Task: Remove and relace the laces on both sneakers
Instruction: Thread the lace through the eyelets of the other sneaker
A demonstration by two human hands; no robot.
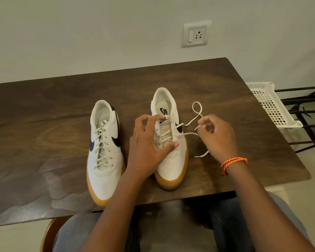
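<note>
Right hand (pixel 217 137) pinches the loose lace (pixel 187 122) at the right sneaker's (pixel 171 151) three o'clock side. Left hand (pixel 145 146), fingers spread and ungripping, steadies that sneaker at its nine o'clock. The left sneaker (pixel 104 150), fully laced, stands beside it on the bench (pixel 44 124).

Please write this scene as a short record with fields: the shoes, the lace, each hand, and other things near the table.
surface: dark wooden table
left sneaker: fully laced, untouched
right sneaker: partly laced, upper eyelets free
loose lace: runs out to the right of the right sneaker, makes a loop on the table
left hand: rests on the right sneaker, thumb on its laces
right hand: pinches the lace tip; orange bracelet on the wrist
off the table: white basket at right, wall socket behind
</note>
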